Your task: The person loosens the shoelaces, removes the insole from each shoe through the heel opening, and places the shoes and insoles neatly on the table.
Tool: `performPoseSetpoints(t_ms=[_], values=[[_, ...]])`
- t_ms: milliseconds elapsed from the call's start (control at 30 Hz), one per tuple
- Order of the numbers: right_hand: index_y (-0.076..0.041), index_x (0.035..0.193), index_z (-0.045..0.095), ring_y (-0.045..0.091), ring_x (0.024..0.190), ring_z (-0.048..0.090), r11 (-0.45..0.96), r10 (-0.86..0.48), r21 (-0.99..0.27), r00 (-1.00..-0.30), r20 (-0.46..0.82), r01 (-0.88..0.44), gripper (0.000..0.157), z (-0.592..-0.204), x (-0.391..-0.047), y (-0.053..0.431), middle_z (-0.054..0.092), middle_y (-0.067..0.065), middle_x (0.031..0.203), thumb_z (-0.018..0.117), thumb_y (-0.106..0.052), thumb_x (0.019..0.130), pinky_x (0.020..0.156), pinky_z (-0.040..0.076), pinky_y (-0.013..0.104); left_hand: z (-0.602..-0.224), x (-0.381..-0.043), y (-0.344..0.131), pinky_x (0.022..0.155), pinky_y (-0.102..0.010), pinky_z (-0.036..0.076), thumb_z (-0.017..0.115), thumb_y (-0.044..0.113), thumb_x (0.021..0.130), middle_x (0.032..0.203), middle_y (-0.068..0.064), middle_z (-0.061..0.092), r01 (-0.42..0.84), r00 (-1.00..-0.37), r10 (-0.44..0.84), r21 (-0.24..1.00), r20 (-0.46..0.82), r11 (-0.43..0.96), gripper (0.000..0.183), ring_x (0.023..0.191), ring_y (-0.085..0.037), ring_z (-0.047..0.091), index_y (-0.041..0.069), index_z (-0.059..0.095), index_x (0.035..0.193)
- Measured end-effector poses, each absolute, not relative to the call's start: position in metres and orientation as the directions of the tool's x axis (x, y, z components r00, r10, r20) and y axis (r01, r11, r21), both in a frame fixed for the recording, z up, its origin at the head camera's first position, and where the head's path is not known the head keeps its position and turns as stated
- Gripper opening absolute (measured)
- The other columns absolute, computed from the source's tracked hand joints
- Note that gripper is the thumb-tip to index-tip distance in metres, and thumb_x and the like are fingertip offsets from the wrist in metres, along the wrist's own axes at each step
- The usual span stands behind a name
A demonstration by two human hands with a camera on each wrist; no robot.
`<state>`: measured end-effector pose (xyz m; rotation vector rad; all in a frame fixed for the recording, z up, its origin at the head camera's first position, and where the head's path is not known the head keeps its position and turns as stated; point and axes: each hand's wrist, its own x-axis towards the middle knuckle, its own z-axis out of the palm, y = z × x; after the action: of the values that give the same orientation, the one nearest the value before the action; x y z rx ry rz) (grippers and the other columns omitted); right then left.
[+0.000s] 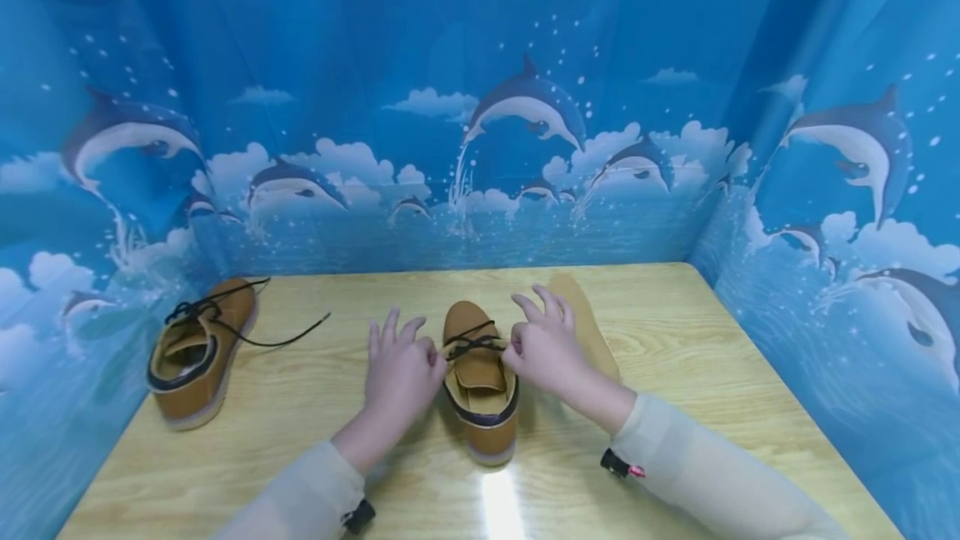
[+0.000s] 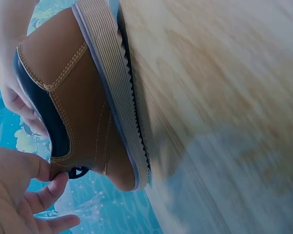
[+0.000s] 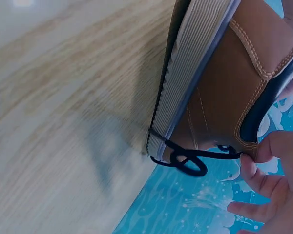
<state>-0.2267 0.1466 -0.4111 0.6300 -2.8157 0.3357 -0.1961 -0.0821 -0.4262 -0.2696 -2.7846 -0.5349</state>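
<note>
A brown lace-up shoe stands upright on the wooden table, toe pointing away, between both hands. It has a dark collar and a pale ridged sole. With thumb and index finger, my left hand pinches the upper corner of the left lace flap. On the opposite side, my right hand pinches the right flap's corner, its other fingers spread. Black laces cross above the tongue. In the right wrist view, a looped black lace hangs beside the shoe near the fingertips.
A matching brown shoe stands at the table's left edge, one lace trailing rightward. A flat tan insole lies behind the right hand. Blue dolphin-print curtains enclose the wooden table at the back and sides.
</note>
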Motion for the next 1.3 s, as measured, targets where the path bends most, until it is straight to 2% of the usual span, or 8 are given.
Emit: performPoseSetpoints(t_ms=[233, 467, 733, 1300], values=[[-0.028, 0.055, 0.051, 0.041, 0.146, 0.023, 0.875, -0.395, -0.155, -0.86, 0.322, -0.459, 0.032, -0.411, -0.223, 0.142, 0.05, 0.012, 0.149, 0.066, -0.025, 0.083, 0.115, 0.013, 0.067, -0.427, -0.193, -0.077, 0.118, -0.066, 0.007, 0.072, 0.03, 0.09, 0.141, -0.013, 0.058, 0.261, -0.917, 0.131, 0.319, 0.376, 0.911, 0.028, 0.145, -0.045, 0.029, 0.023, 0.062, 0.065], [-0.029, 0.058, 0.056, 0.04, 0.147, 0.023, 0.863, -0.398, -0.185, -0.859, 0.321, -0.47, 0.029, -0.412, -0.219, 0.143, 0.049, 0.013, 0.149, 0.073, -0.03, 0.081, 0.116, 0.01, 0.065, -0.429, -0.188, -0.076, 0.119, -0.064, 0.004, 0.072, 0.036, 0.09, 0.142, -0.013, 0.057, 0.253, -0.927, 0.13, 0.331, 0.352, 0.909, 0.027, 0.147, -0.044, 0.025, 0.023, 0.064, 0.068], [-0.028, 0.059, 0.058, 0.042, 0.145, 0.026, 0.853, -0.4, -0.195, -0.846, 0.353, -0.484, 0.03, -0.412, -0.213, 0.145, 0.051, 0.013, 0.148, 0.077, -0.035, 0.08, 0.115, 0.012, 0.067, -0.432, -0.185, -0.079, 0.118, -0.066, 0.007, 0.073, 0.037, 0.09, 0.139, -0.014, 0.059, 0.271, -0.92, 0.137, 0.342, 0.367, 0.9, 0.026, 0.145, -0.045, 0.028, 0.023, 0.064, 0.069], [-0.029, 0.055, 0.052, 0.04, 0.146, 0.024, 0.867, -0.427, -0.133, -0.853, 0.298, -0.48, 0.038, -0.415, -0.207, 0.143, 0.052, 0.01, 0.147, 0.076, -0.035, 0.084, 0.115, 0.017, 0.068, -0.436, -0.178, -0.074, 0.118, -0.066, 0.009, 0.074, 0.032, 0.088, 0.139, -0.014, 0.059, 0.287, -0.918, 0.155, 0.34, 0.366, 0.896, 0.023, 0.145, -0.046, 0.027, 0.023, 0.063, 0.07]])
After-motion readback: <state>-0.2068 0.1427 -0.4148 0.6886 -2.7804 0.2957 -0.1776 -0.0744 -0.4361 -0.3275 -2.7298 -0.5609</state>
